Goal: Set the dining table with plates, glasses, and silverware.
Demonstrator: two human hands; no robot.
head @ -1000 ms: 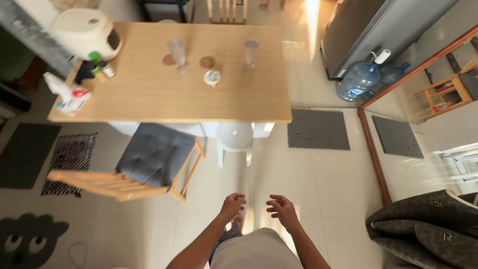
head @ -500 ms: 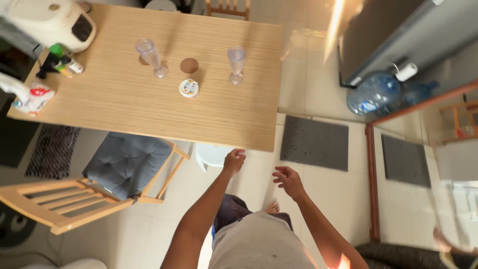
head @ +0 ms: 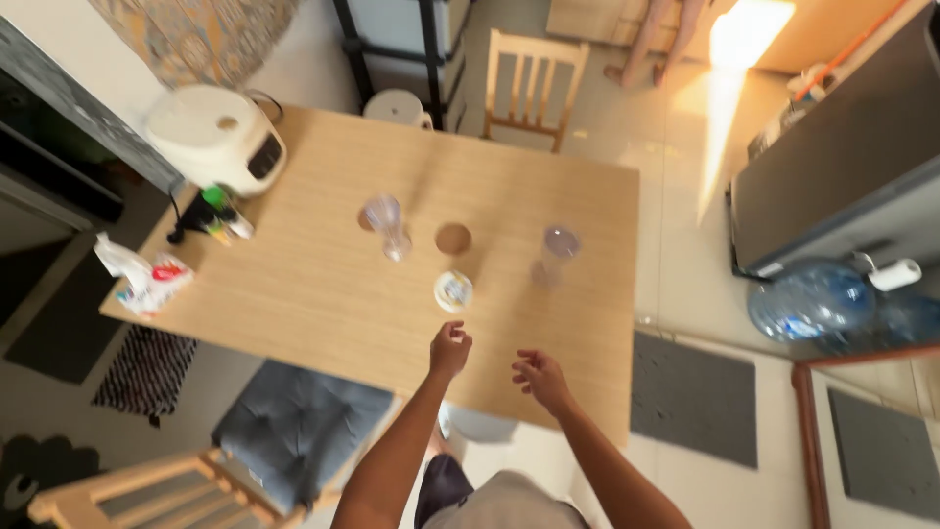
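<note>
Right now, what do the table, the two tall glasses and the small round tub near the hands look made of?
Table: light wood or wood-look laminate, matte, fine straight grain. Left glass and right glass: clear glass or plastic, see-through; which one, I cannot tell. Tub: probably plastic with a printed lid, though it is too small to be sure.

I count 2 clear glasses, 2 cork coasters, 1 small round tub, 2 wooden chairs, 2 water jugs.
</note>
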